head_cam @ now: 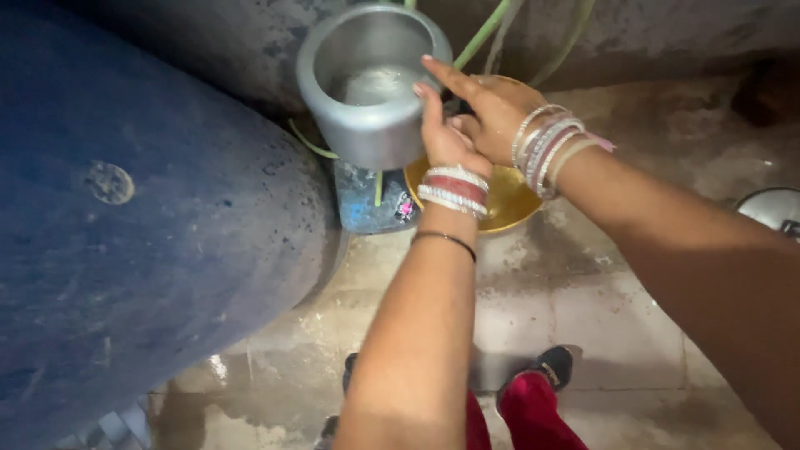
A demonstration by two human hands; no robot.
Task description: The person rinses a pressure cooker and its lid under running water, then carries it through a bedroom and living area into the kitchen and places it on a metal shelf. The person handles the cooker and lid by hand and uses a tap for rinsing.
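A round steel pot (367,83) with some water in its bottom is held tilted up near the wall. My left hand (442,133) grips its right side, wrist ringed with red and white bangles. My right hand (492,104), with several silver and pink bangles, rests on the pot's rim with the forefinger stretched over the edge. Below both hands sits a yellow basin (508,200) on the wet floor.
A big dark blue drum (142,217) fills the left side. A small blue container (371,204) stands between drum and basin. Green hoses (483,33) run down the grey wall. A metal lid edge (771,208) shows at right. My feet (550,367) stand on wet concrete.
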